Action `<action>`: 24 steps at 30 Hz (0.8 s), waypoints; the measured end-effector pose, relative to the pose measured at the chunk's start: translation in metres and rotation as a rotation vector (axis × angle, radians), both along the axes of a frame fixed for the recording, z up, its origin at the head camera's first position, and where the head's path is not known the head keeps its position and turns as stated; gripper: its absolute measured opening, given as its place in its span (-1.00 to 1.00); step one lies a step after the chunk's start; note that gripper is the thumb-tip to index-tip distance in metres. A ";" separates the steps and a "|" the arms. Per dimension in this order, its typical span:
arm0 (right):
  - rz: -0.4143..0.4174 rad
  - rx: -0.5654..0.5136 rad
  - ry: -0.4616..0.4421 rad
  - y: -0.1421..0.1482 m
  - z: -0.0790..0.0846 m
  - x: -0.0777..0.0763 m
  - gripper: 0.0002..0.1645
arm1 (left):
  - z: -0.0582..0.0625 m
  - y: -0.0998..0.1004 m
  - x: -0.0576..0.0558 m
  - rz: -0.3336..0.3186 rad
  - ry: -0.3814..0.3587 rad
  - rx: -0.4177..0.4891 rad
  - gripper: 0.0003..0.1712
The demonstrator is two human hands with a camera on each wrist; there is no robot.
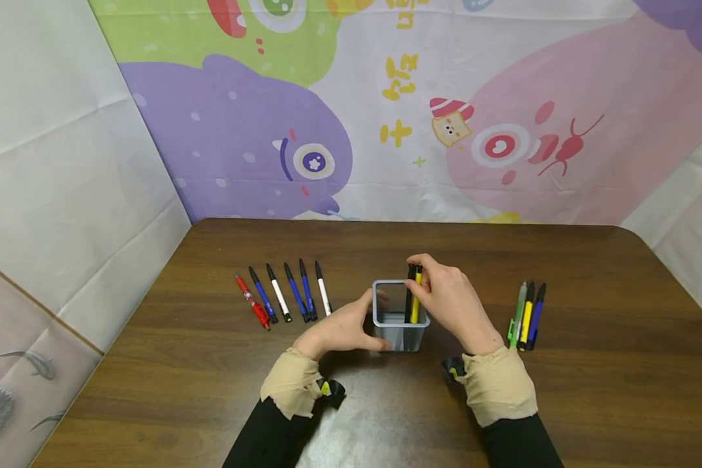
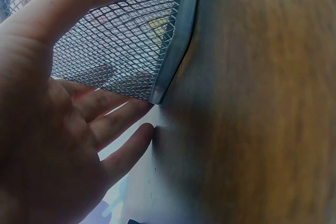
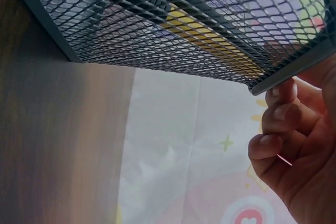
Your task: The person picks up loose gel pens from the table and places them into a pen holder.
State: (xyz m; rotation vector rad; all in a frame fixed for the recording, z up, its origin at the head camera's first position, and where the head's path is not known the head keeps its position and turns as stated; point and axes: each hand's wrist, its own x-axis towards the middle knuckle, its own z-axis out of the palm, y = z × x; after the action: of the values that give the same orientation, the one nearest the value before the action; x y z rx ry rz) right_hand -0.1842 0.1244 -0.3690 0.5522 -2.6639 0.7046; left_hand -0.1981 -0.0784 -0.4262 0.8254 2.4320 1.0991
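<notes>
A silver-grey wire mesh pen holder [image 1: 394, 335] stands upright near the middle of the table. From the left side my left hand [image 1: 348, 327] grips it, thumb at the front and fingers around the back. A black marker [image 1: 408, 305] and a yellow marker [image 1: 416, 305] stand side by side along its right side. My right hand [image 1: 449, 298] reaches over the right rim and pinches the tops of these markers between thumb and fingers. Through the mesh, the right wrist view shows the yellow barrel [image 3: 205, 38]. The left wrist view has the thumb across the mesh [image 2: 115, 51].
Left of the holder lies a spread row of pens: a red pen [image 1: 252, 301], several blue markers [image 1: 263, 295] and white markers [image 1: 278, 292]. To the right lie a green pen [image 1: 519, 315], a yellow marker [image 1: 526, 318] and a blue marker [image 1: 536, 317]. A cartoon-print cloth [image 1: 363, 162] hangs behind the table.
</notes>
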 end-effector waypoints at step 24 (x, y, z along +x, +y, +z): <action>0.006 -0.018 0.057 0.002 0.002 0.000 -0.66 | 0.001 0.000 0.000 -0.003 0.002 -0.010 -0.10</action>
State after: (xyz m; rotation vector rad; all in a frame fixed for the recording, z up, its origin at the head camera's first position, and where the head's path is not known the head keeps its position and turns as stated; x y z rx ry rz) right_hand -0.1838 0.1268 -0.3672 0.5670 -2.6015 0.7031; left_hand -0.1983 -0.0787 -0.4252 0.8267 2.4357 1.0841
